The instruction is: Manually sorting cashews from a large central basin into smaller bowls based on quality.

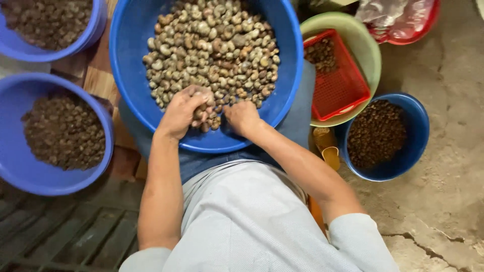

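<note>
Closest to the lens is the person's pale grey-blue cotton shirt (252,226), its short sleeves ending above two bare forearms that reach forward into a large round blue plastic basin (133,30) resting on the lap. The basin holds a heap of pale beige and brown cashew nuts (214,45). The left hand (182,111) lies on the near edge of the heap with its fingers curled down around a small cluster of nuts, closed loosely over them. The right hand (243,117) sits just beside it at the heap's near edge, knuckles up and fingers bent under; what, if anything, it has pinched I cannot tell. To the person's left stand two more blue plastic tubs, one (15,146) near and one (96,27) farther off, both filled with dark brown shell scraps. To the right, a light green round bowl (370,48) carries a red plastic mesh basket (338,85) with a few brown bits in it, and a smaller blue bucket (416,126) of dark pieces stands on the cracked concrete floor (448,201).
</note>
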